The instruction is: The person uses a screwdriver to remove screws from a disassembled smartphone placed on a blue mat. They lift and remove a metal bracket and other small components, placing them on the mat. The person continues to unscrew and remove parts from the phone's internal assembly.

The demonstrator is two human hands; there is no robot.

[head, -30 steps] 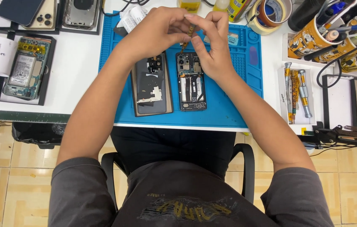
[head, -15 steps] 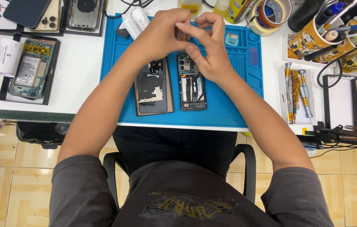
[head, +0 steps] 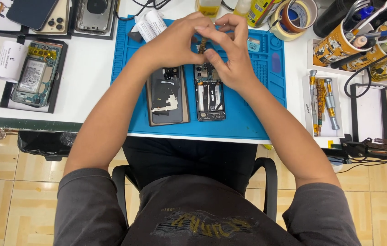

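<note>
While a small brownish part [head: 202,45] is pinched upright between both hands, the left hand [head: 175,43] and right hand [head: 232,54] are closed on it. The opened phone [head: 210,95] is seen just below the fingers [head: 209,55], lengthwise toward the body, on the blue mat [head: 257,123]

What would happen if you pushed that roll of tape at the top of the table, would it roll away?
Probably not: the tape roll seems to lie flat on its side, so a push would likely slide it. Its open middle suggests it is light. Stood on edge, the round shape could roll.
</note>
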